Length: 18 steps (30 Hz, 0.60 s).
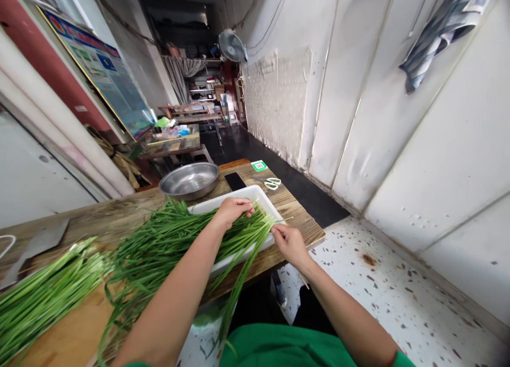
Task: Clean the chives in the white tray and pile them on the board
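Long green garlic chives [159, 239] lie heaped across a white tray [261, 193] and spill over its near-left side. Above the stem ends, my left hand [235, 210] is closed in a pinch; a pale tip shows by its fingers, but what they hold is unclear. At the tray's right edge, my right hand [290, 242] pinches a few chive stems at their pale ends. Their leaves droop over the front edge of the table. Another bundle of chives [48, 292] rests on a wooden cutting board [75, 330] at the left.
Behind the tray stand a steel bowl [189, 180] and a black phone-like slab [235, 181]. Scissors with pale handles [272, 183] and a green code card [258, 166] lie at the table's far right. A cleaver [40, 245] lies on the wooden table [131, 207] at left.
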{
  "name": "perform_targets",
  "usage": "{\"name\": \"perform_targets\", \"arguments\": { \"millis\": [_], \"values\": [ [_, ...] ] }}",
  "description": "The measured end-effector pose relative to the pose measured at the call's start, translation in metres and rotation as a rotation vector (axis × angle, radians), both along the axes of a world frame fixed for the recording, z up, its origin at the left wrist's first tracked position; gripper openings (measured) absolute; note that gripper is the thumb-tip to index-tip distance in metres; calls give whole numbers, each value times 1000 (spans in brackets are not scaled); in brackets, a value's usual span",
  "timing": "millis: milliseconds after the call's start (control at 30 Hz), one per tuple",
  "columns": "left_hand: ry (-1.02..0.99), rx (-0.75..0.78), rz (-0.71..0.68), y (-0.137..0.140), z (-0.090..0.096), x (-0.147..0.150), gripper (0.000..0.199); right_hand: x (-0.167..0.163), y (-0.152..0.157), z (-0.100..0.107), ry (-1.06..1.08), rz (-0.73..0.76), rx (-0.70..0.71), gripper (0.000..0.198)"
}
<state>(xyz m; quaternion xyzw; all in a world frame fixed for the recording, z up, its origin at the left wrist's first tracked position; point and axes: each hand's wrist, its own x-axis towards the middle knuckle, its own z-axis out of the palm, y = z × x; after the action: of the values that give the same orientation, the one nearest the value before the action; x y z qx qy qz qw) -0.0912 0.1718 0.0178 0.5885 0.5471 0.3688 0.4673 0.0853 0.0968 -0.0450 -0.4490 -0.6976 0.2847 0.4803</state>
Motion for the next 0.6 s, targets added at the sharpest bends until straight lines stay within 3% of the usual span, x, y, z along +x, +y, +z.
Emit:
{"name": "perform_targets", "arguments": {
  "millis": [233,600],
  "values": [
    [-224,-175,52,-1,-2,-3,27,2,0,0,-20,10,13,28],
    [-242,-199,44,3,-7,-4,24,3,1,4,-24,65,17,27]
  ]
}}
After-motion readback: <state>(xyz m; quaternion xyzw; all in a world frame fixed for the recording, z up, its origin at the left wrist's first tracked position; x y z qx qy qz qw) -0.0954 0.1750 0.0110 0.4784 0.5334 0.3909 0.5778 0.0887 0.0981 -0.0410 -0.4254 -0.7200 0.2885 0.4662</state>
